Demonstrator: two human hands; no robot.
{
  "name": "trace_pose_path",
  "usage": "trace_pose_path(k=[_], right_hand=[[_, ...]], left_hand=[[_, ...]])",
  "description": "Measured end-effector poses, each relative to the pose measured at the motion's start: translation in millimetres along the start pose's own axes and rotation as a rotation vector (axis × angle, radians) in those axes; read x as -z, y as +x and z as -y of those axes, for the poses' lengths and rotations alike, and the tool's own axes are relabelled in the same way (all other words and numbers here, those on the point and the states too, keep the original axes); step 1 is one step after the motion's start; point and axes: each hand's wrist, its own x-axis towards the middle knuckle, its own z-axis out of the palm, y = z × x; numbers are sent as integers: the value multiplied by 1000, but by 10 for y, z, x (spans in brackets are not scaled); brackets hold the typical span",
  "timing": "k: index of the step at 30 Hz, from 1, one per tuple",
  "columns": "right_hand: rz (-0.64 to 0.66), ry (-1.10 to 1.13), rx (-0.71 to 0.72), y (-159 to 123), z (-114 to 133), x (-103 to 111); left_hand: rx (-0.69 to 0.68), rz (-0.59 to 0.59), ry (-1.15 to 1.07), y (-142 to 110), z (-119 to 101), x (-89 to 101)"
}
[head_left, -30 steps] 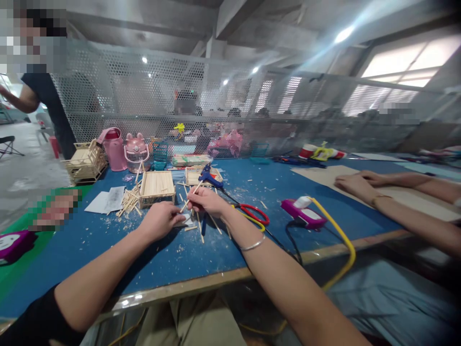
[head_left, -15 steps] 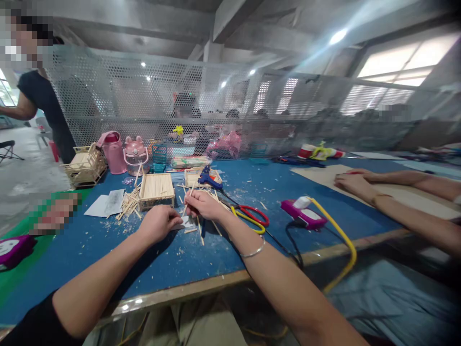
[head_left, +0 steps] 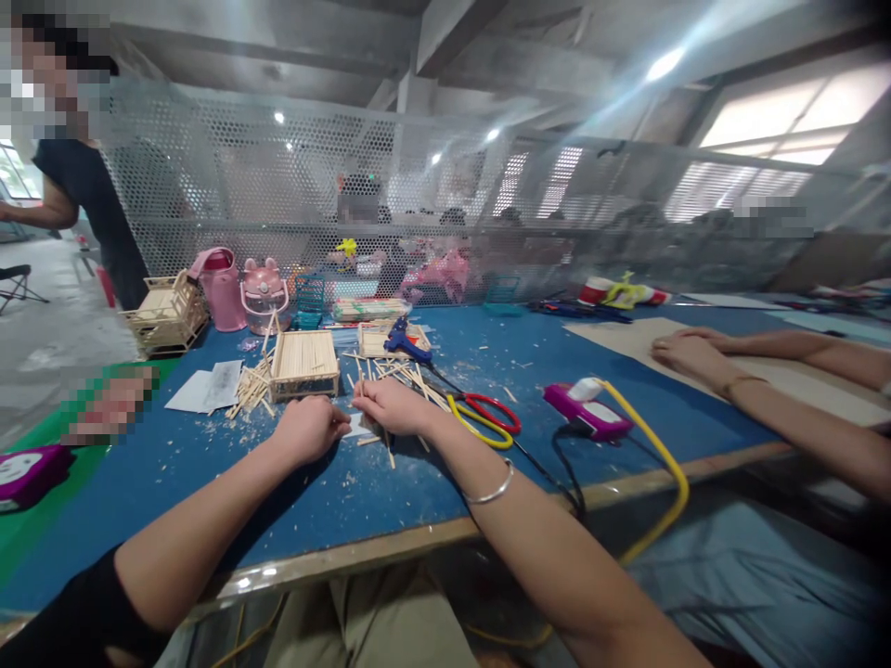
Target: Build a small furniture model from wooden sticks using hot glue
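Observation:
My left hand [head_left: 311, 429] is closed, its thumb and fingertips pinching the left edge of a small white paper [head_left: 357, 425] on the blue table. Just to its right, my right hand [head_left: 393, 406] is closed around a thin wooden stick [head_left: 360, 369], which stands nearly upright above the fingers. The stick's lower end is hidden by the hand. Behind my hands sits a small structure of wooden sticks [head_left: 304, 357] with a slatted top. Loose sticks [head_left: 251, 388] lie in a pile at its left, and others are scattered around my right hand.
A blue glue gun [head_left: 407, 341] rests behind my right hand, near red-and-yellow-handled scissors [head_left: 491, 417]. A purple power strip [head_left: 586, 413] with a yellow cable lies rightward. Pink bottles [head_left: 221, 292] and another stick structure [head_left: 165, 315] stand back left. Another person's hands [head_left: 686, 351] rest on cardboard at right.
My right hand has shifted slightly and the stick in it has turned more upright. My left hand stays by the paper. The view has moved a little.

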Motion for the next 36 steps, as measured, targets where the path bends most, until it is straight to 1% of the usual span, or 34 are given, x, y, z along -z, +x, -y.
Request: trace_pose_path(k=[3,8,13,19,24,27,28,30,32,33,35,36], right_hand=[[-18,-48,25,3,17,-3],[42,-188,40,-6,54,9],[-15,-244,-1,8,92,-11],[90,-438,38,6,141,-44],[62,-422,16,-23,166,-24],[98,-399,45,-31,162,-23],[91,-365,57,-31,150,-23],[16,-201,64,-26,109,-17],[-77,97,40,-15,49,-7],[-102,272,14,-8,18,-1],[-91,591,-54,5,-34,9],[-68,711,-87,9,-52,12]], left_hand=[[-8,-2,-12,6,9,-11],[-2,0,-16,4,8,-8],[4,-2,-3,-2,-13,5],[41,5,25,-3,-26,2],[43,12,28,-8,-32,9],[60,11,28,-9,-35,9],[62,14,24,-9,-34,8],[58,16,11,-11,-29,10],[26,-5,-4,-14,-16,14],[-4,-23,-14,-16,-7,18],[-90,-62,-51,-21,8,29],[-133,-82,-88,-23,13,36]])
